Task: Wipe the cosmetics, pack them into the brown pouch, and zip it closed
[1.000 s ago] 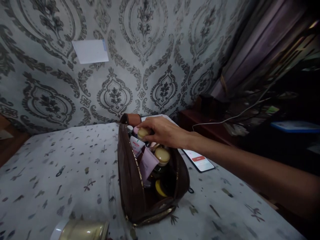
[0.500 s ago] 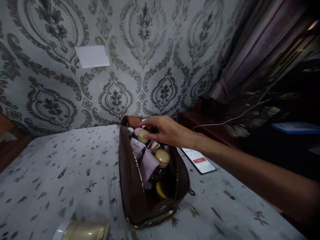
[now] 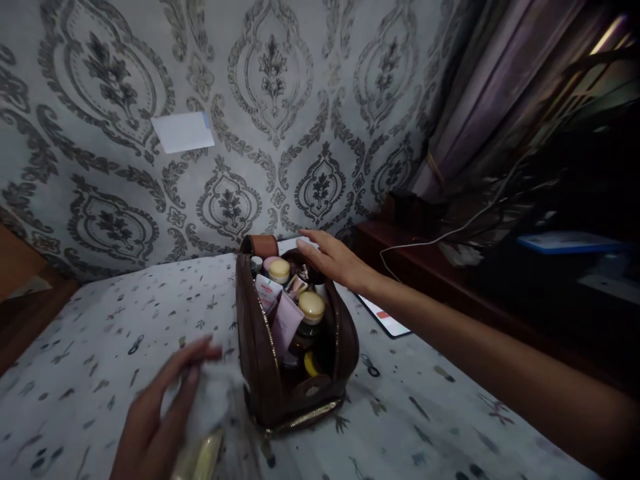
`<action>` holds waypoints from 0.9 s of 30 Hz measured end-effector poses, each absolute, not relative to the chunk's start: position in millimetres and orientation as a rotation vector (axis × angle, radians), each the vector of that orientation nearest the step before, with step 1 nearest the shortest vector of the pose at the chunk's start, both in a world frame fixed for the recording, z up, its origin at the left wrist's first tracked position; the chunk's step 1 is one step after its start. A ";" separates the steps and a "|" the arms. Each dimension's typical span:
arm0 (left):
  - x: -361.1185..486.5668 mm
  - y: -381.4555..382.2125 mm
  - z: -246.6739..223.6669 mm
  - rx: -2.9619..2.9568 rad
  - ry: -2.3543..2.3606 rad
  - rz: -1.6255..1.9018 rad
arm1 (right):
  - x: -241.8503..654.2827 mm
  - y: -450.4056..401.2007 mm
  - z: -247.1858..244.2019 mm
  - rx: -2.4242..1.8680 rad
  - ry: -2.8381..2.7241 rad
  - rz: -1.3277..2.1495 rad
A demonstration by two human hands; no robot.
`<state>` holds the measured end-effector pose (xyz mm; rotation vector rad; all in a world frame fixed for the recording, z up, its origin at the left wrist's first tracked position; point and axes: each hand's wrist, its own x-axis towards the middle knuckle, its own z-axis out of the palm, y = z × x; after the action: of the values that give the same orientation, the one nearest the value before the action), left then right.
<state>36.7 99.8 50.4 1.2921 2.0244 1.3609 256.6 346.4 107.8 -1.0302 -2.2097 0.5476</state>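
A brown zippered toiletry bag (image 3: 260, 373) stands unzipped on the patterned bedsheet. Inside are a pink tube (image 3: 287, 321), a white tube with red print (image 3: 268, 292), and two jars with gold lids, the nearer jar (image 3: 311, 307) and the farther jar (image 3: 279, 270). My right hand (image 3: 333, 259) rests at the bag's far right rim, fingers stretched out and nothing in them. At the lower left, my left hand (image 3: 155, 407), smeared by motion, grips a gold tube (image 3: 200, 460) with a whitish cap, just left of the bag.
A lit phone (image 3: 385, 319) lies right of the bag, partly behind my right forearm. A white cable (image 3: 440, 240) runs over the dark red ledge (image 3: 373, 237). The patterned wall (image 3: 280, 167) bounds the back, with a white card (image 3: 183, 132) on it.
My left hand has come into view and picked up the gold tube that lay on the sheet. My right hand has drawn back from the jars to the bag's right rim.
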 end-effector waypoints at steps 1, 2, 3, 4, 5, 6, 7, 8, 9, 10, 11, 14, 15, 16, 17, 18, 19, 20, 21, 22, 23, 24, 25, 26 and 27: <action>30.7 119.0 61.6 1.365 1.961 1.370 | 255.1 348.8 101.9 -1.075 -2.148 0.641; 25.3 139.0 70.5 1.401 1.919 1.409 | 253.7 350.3 96.1 -1.103 -2.079 0.737; 20.6 158.6 76.7 1.438 1.875 1.425 | 252.4 351.0 90.9 -1.103 -2.018 0.839; 16.9 176.8 80.2 1.479 1.828 1.434 | 251.1 350.9 86.6 -1.072 -1.966 0.944; 14.3 192.7 81.4 1.513 1.793 1.422 | 249.9 350.3 83.4 -1.039 -1.925 1.032; 13.0 205.7 80.9 1.538 1.755 1.399 | 248.8 349.5 81.4 -1.011 -1.895 1.099; 12.7 215.5 79.4 1.567 1.706 1.373 | 248.0 348.8 80.4 -0.992 -1.877 1.142; 13.2 222.1 77.4 1.589 1.670 1.348 | 247.3 348.4 80.2 -0.983 -1.872 1.163; 14.3 226.0 75.4 1.602 1.644 1.331 | 246.7 348.4 80.5 -0.979 -1.882 1.171; 15.6 227.8 73.8 1.605 1.627 1.322 | 246.3 348.9 80.8 -0.964 -1.900 1.178; 16.9 228.2 72.6 1.600 1.619 1.322 | 246.1 349.6 81.0 -0.931 -1.927 1.194; 19.2 226.5 70.8 1.578 1.599 1.342 | 245.9 352.5 79.1 -0.817 -1.996 1.259; 19.5 226.2 70.6 1.582 1.593 1.344 | 245.9 353.2 77.8 -0.800 -2.005 1.267; 19.6 226.4 70.5 1.592 1.593 1.339 | 246.1 353.7 76.5 -0.795 -2.009 1.267; 19.6 226.9 70.6 1.602 1.599 1.332 | 246.3 354.0 75.3 -0.796 -2.010 1.263; 19.7 227.5 70.7 1.611 1.605 1.322 | 246.5 354.2 74.4 -0.799 -2.009 1.260; 19.8 228.3 71.0 1.618 1.612 1.311 | 246.9 354.2 73.7 -0.799 -2.006 1.262; 19.9 228.9 71.4 1.624 1.619 1.302 | 247.2 354.2 73.3 -0.798 -2.002 1.266; 20.2 229.5 71.8 1.632 1.626 1.292 | 247.5 354.2 73.1 -0.797 -1.998 1.270; 20.5 230.0 72.2 1.643 1.630 1.281 | 247.8 354.2 73.1 -0.796 -1.995 1.272; 20.9 230.5 72.4 1.657 1.633 1.274 | 248.1 354.2 73.3 -0.795 -1.994 1.271; 21.2 230.9 72.4 1.671 1.635 1.268 | 248.2 354.1 73.6 -0.793 -1.992 1.270; 21.5 231.5 72.1 1.684 1.636 1.265 | 248.2 353.8 74.0 -0.791 -1.991 1.273; 21.7 232.1 71.5 1.696 1.637 1.263 | 248.2 353.4 74.5 -0.791 -1.987 1.280; 21.8 232.8 70.6 1.705 1.639 1.262 | 248.0 352.9 75.0 -0.793 -1.981 1.289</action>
<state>21.8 232.8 70.6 1.7050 1.6393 1.2623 248.0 352.9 75.0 -0.7930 -1.9812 1.2891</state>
